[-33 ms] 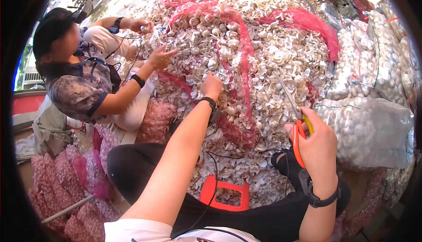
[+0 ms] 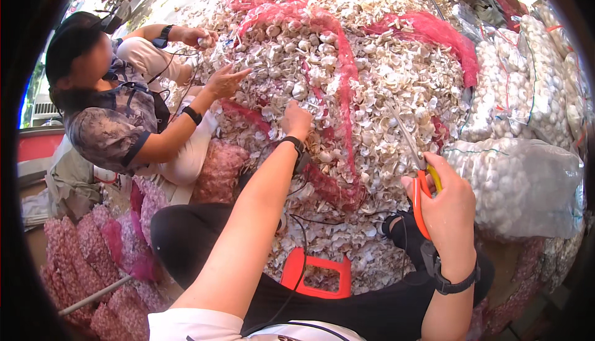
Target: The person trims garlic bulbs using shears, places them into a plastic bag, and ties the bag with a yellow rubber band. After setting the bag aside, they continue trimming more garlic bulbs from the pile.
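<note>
My right hand is wrapped round scissors with orange and yellow handles. Their long metal blades point up and left over the heap of garlic skins. My left hand reaches into the middle of the heap, its fingers curled in. What lies between those fingers is too small and hidden to name. Just beyond it, whole garlic bulbs sit among loose skins and bits of red netting.
On the left, a co-worker sits with a bulb in one hand, the other hand open over the heap. Bagged garlic is stacked on the right; pink mesh sacks lie lower left. A red plastic stool and black cable are near my legs.
</note>
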A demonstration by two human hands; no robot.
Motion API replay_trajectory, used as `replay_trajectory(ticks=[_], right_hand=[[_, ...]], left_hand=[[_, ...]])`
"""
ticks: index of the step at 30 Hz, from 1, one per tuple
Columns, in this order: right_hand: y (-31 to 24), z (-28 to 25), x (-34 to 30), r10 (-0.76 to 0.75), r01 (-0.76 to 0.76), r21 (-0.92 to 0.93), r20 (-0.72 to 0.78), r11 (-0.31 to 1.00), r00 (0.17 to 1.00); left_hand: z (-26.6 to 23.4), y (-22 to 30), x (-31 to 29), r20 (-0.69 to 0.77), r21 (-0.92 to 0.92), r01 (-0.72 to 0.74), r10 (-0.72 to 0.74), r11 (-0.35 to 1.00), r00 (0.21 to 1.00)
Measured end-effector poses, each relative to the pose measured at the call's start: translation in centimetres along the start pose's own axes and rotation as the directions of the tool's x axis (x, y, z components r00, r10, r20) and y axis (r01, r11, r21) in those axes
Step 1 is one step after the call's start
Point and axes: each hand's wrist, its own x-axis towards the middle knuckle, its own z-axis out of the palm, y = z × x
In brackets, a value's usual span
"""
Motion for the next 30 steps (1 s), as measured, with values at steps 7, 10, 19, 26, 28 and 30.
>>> replay_trajectory(ticks=[7, 10, 19, 26, 28, 30], right_hand=[[0.5, 0.4, 0.1, 0.059, -0.059, 0.032, 0.007, 0.998, 0.998], [0.1, 0.5, 0.1, 0.055, -0.055, 0.013, 0.034, 0.998, 0.998], [-0.1, 1.4, 0.5, -0.034, 0.033, 0.018, 0.022, 0.999, 0.999], [-0.8, 1.9, 0.6, -0.018, 0.018, 0.006, 0.034, 1.0, 0.999], [-0.8, 1.8, 0.5, -0.029, 0.028, 0.008, 0.041, 1.0, 0.999], [-0.9, 1.9, 0.5, -0.057, 0.057, 0.015, 0.049, 0.998, 0.997]], left_hand=[[1.0, -2.0, 7.6, -0.168, -0.074, -0.245, 0.23, 0.967, 0.959], [1.2, -1.5, 8.2, -0.039, -0.04, -0.202, 0.201, 0.978, 0.979], [0.0, -5.2, 9.2, 0.051, -0.453, -0.146, 0.189, 0.879, 0.981], [3.7, -10.8, 7.4, -0.092, 0.089, -0.128, 0.137, 0.988, 0.986], [3.6, -11.2, 7.2, -0.072, 0.019, -0.135, 0.136, 0.991, 0.988], [1.9, -12.1, 7.7, -0.05, -0.289, -0.155, 0.147, 0.945, 0.988]])
